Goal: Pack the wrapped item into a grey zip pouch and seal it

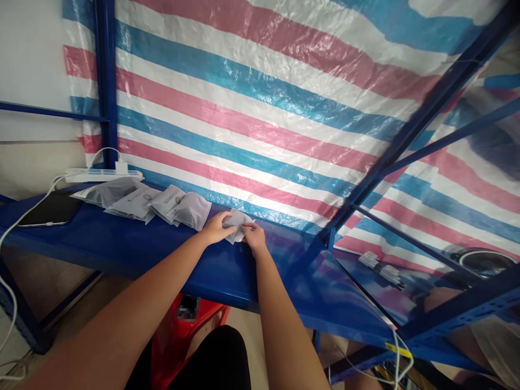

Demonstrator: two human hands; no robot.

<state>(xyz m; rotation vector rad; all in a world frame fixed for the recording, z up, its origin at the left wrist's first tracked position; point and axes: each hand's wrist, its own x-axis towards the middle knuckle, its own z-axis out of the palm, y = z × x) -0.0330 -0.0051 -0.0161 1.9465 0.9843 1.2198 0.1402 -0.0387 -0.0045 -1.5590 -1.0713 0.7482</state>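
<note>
A grey translucent plastic pouch (238, 221) is between my two hands, just above or on the blue shelf. My left hand (218, 228) grips its left side, thumb along the near edge and fingers behind. At the pouch's right edge, my right hand (254, 235) pinches it with thumb and fingers. What the pouch contains, I cannot make out. To the left lie several similar filled pouches in a row: a plump one (192, 210), a printed one (167, 200), another with a round mark (133, 202), and a clearer one (106, 190) at the far end.
The blue metal shelf (170, 260) runs across, with a power strip (101, 175) and a black tablet-like device (51, 209) at left. Blue posts frame a striped sheet (252, 119). White items (379, 267) lie at right. A red stool (207, 319) stands below.
</note>
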